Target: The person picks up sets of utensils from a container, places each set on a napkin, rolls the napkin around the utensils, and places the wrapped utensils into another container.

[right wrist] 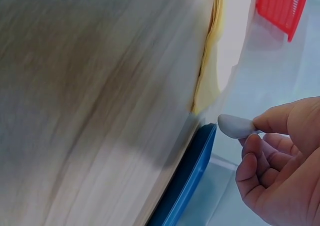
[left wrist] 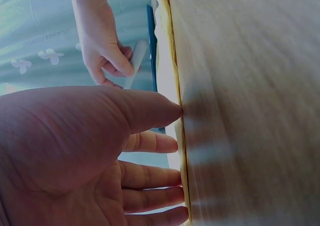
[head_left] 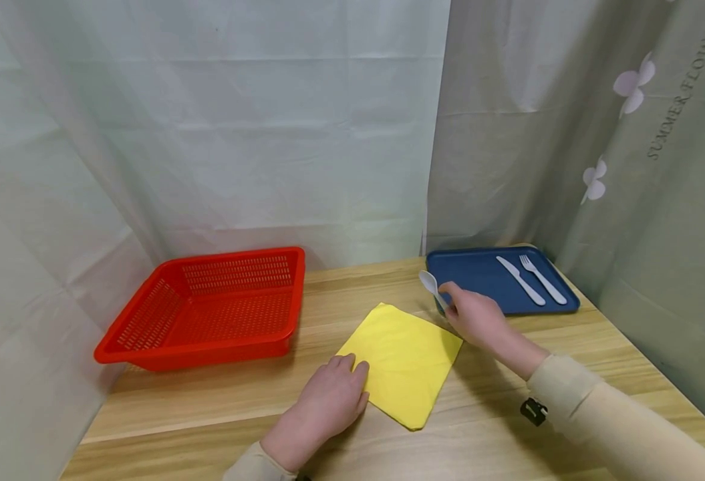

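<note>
In the head view, a folded yellow napkin [head_left: 411,364] lies flat on the table. My left hand [head_left: 335,394] touches its left edge; in the left wrist view the fingers [left wrist: 152,180] and thumb are fairly straight against it. Between thumb and fingers, my right hand [head_left: 478,317] pinches a white spoon [head_left: 430,283], bowl end pointing away, at the front left corner of the blue tray [head_left: 466,270]. The right wrist view shows the spoon's handle end [right wrist: 235,126] and the curled fingers. On the tray's right side lie a white knife [head_left: 522,280] and a white fork [head_left: 543,279].
A red perforated plastic basket [head_left: 208,354] stands at the back left of the wooden table [head_left: 208,414]; I see nothing inside it. Pale curtains [head_left: 256,133] enclose the table at the back and sides.
</note>
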Demonstrator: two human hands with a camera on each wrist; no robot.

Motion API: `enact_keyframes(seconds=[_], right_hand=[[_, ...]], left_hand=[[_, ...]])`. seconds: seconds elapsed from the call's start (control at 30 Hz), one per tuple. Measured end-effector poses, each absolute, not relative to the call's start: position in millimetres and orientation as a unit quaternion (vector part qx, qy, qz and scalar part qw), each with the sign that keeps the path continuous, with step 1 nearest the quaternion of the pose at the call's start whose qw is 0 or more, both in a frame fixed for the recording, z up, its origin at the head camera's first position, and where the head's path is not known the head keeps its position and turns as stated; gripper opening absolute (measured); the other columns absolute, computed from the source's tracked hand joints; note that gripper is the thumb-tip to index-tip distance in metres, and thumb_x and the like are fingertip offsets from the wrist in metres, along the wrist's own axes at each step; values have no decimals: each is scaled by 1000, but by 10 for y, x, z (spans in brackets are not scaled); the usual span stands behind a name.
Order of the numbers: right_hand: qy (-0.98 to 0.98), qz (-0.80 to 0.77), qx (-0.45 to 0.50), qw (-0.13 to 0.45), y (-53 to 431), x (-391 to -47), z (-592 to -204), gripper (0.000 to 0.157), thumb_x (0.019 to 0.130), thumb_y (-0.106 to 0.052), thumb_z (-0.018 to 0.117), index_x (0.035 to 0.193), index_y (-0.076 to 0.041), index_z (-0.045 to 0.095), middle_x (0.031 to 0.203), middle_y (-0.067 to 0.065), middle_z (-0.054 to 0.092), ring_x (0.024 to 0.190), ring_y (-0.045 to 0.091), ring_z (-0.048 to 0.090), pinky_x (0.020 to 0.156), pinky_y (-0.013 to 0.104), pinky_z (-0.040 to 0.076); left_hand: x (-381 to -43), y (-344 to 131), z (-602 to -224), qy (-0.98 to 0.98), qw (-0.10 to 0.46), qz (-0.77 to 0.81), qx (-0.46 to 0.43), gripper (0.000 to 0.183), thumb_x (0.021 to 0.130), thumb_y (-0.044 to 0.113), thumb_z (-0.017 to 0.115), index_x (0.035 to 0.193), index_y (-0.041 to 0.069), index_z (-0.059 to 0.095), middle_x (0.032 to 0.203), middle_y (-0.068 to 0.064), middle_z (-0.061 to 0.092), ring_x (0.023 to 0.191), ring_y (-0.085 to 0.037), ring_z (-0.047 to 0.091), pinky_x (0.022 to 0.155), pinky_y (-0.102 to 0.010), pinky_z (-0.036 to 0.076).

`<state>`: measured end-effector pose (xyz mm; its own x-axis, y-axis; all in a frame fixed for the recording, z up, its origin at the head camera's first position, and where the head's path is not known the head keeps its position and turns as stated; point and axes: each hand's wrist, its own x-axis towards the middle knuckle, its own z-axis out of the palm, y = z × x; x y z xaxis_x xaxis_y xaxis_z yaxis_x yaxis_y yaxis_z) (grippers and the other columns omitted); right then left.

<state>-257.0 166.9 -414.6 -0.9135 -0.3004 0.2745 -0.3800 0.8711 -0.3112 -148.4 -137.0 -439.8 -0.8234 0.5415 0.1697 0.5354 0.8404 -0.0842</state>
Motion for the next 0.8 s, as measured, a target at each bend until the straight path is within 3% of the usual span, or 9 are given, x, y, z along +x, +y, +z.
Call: enact_keyframes(seconds=[0.43,0.8], right_hand=[[-956,207,187,90,1509,-2495,-4181,33,103,-4,72,135,-4,61,86,4,70,60,16,52,55,32,42],[-951,231,199,49,1338,-2462,-4218,33,102,-4,75,131,-8,59,90,5,74,67,15,61,63,35,53]], left_hand=[[-1481,-1368,-4385,-956,84,15,-282,39,97,28,83,123,2,70,120,-19,71,107,-36,69,91,-49,61],[-1477,-1365,-4400,-954,92,18,-284,39,96,28,83,122,2,70,120,-20,71,108,-36,70,91,-49,62]])
